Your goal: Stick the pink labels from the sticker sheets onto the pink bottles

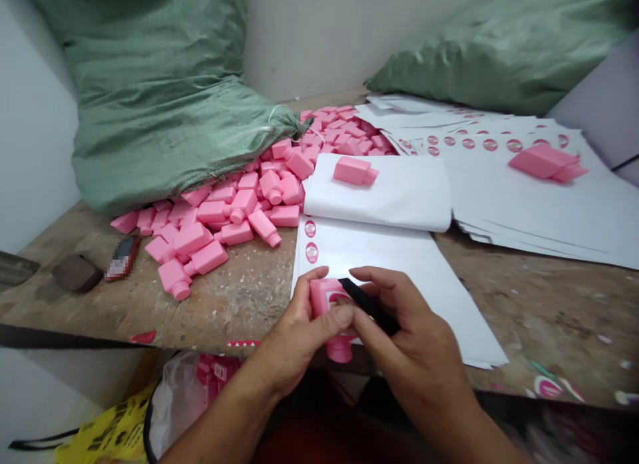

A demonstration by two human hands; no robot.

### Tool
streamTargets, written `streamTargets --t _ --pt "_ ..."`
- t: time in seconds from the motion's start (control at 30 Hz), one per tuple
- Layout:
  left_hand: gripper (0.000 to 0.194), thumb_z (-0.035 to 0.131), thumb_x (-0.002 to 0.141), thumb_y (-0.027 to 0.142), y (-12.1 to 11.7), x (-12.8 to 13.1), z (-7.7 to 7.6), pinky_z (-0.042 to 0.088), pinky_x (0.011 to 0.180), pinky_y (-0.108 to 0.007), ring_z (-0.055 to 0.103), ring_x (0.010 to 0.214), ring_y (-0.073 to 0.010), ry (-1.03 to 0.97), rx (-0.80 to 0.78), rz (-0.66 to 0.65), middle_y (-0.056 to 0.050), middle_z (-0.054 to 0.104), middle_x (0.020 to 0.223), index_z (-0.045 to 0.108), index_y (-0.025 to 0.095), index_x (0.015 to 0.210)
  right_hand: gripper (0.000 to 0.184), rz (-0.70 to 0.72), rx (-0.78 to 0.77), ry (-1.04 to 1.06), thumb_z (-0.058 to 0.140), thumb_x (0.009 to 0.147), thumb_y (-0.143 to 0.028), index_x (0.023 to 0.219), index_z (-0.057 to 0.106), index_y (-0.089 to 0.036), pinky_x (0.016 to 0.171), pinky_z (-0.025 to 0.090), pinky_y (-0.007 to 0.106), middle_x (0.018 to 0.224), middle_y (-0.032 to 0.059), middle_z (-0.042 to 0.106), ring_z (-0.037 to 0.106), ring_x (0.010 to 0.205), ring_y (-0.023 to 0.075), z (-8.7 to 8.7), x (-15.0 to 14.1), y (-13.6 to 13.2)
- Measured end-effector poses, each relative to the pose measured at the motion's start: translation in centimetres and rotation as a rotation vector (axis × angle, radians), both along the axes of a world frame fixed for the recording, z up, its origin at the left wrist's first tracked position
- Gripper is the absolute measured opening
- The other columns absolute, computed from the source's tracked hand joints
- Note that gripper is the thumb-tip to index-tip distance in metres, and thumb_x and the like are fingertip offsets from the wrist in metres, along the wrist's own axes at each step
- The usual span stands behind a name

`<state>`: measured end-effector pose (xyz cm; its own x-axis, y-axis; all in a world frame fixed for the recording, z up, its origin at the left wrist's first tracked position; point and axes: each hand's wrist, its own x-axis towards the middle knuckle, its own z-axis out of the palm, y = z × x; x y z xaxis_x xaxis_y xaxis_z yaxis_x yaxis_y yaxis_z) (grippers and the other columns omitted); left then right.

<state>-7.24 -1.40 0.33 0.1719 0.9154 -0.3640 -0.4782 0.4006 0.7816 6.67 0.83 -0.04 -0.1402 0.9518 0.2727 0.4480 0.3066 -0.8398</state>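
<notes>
1. Progress: the held pink bottle [321,296] bears 1 round label [334,297], its final seating unconfirmed. At least 2 labels show on the near sheet [389,251]; the bottle heap [243,203] appears unlabelled.
2. Position: held over the table's [249,287] near edge.
3. Orientation: neck towards the person, long axis front to back.
4. Left hand [292,341]: curled around the bottle, thumb over label.
5. Right hand [424,344]: partly closed, gripping 1 black tool [367,301].

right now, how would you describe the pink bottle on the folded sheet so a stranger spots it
From the big green sack on the left, go right past the heap of pink bottles to the white sheet folded back on itself. The lone bottle lies on that fold, neck pointing right, apart from the heap.
</notes>
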Motion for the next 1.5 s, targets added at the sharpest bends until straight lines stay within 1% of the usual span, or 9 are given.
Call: streamTargets --t 0.23,0.4,0.53,0.77,0.93,1.07,1.23,1.37,1.5 --pt "0.067 0.078 0.076 0.022 -0.4 -0.4 -0.4 0.044 0.094 -0.030 0.061 0.104 -0.0165 -0.083 -0.026 0.012 -0.005 0.064 0.116 0.045 0.024 0.134 0.019 0.014 0.292 -0.254 0.053 0.093 -0.029 0.105 0.067 -0.024 0.065 0.047 0.035 0.094 0.0069 0.075 0.066 0.073 0.0227 0.2 0.8 0.2" --pt "0.073 0.079 0.072 0.016 -0.5 -0.5 0.1 0.048 0.087 -0.033 0.064 0.099 -0.0191 -0.068 -0.081 -0.010 -0.008 0.065 0.115 0.041 0.023 0.135 0.016 -0.072 -0.001 -0.027 0.064 0.085 -0.040 0.090 0.067 -0.025 0.062 0.047 0.033 0.081 0.0023 0.071 0.063 0.070 0.0213 0.6 2.4 1.0" --pt "0.079 0.079 0.064 0.009 -1.0 -0.4 0.5 0.048 0.080 -0.028 0.062 0.091 -0.0146 0.016 -0.065 -0.043 -0.004 0.064 0.107 0.042 0.023 0.132 0.016 0.156 -0.267 0.204 0.069 0.078 -0.034 0.090 0.066 -0.025 0.060 0.047 0.028 0.074 -0.0021 0.066 0.061 0.067 0.0172 0.9 1.7 1.0" --pt "0.085 0.080 0.062 0.013 -2.4 -1.4 0.2 0.051 0.080 -0.032 0.066 0.100 -0.0216 0.128 -0.095 -0.160 -0.008 0.063 0.116 0.035 0.028 0.134 0.021 0.166 -0.385 0.318 0.068 0.077 -0.041 0.073 0.063 -0.021 0.059 0.044 0.028 0.066 -0.0025 0.058 0.052 0.064 0.0151 -0.1 0.2 1.3" --pt "0.091 0.075 0.070 0.022 -7.1 -9.1 1.2 0.054 0.077 -0.039 0.066 0.103 -0.0298 0.671 -0.152 -0.404 -0.011 0.066 0.121 0.027 0.035 0.145 0.023 0.037 -0.244 0.166 0.065 0.080 -0.045 0.074 0.062 -0.023 0.060 0.042 0.029 0.067 -0.0021 0.058 0.052 0.065 0.0166 -0.6 2.2 1.8" --pt "0.067 0.075 0.069 0.024 -9.6 -13.9 2.8 0.042 0.106 -0.045 0.056 0.125 -0.0318 1.142 0.007 -0.371 -0.006 0.061 0.137 0.055 0.033 0.132 0.021 0.082 -0.119 -0.090 0.063 0.082 -0.046 0.079 0.062 -0.025 0.062 0.047 0.033 0.076 0.0012 0.067 0.062 0.069 0.0209 -2.1 4.9 1.5" --pt "0.038 0.064 0.083 0.032 -5.7 -10.0 2.0 0.047 0.100 -0.045 0.062 0.114 -0.0295 1.310 0.320 -0.296 -0.010 0.069 0.122 0.066 0.026 0.120 0.020 0.326 0.055 -0.389 0.058 0.088 -0.043 0.078 0.061 -0.026 0.066 0.053 0.037 0.123 0.0067 0.070 0.071 0.089 0.0263 -5.1 6.7 0.8" --pt "0.031 0.066 0.083 0.025 -1.4 -6.2 -1.1 0.041 0.105 -0.052 0.056 0.123 -0.0341 1.333 0.611 -0.412 -0.017 0.062 0.132 0.070 0.020 0.114 0.021 0.362 0.264 -0.515 0.050 0.096 -0.035 0.086 0.064 -0.024 0.062 0.051 0.036 0.116 0.0082 0.074 0.071 0.076 0.0226 -6.0 6.7 0.7" --pt "0.033 0.069 0.083 0.037 0.1 -5.9 -2.7 0.041 0.104 -0.052 0.057 0.121 -0.0345 1.370 0.707 -0.427 -0.017 0.063 0.131 0.071 0.021 0.112 0.023 0.389 0.418 -0.549 0.047 0.099 -0.029 0.093 0.068 -0.024 0.060 0.046 0.034 0.113 0.0086 0.076 0.070 0.068 0.0187 -5.9 6.6 0.8"
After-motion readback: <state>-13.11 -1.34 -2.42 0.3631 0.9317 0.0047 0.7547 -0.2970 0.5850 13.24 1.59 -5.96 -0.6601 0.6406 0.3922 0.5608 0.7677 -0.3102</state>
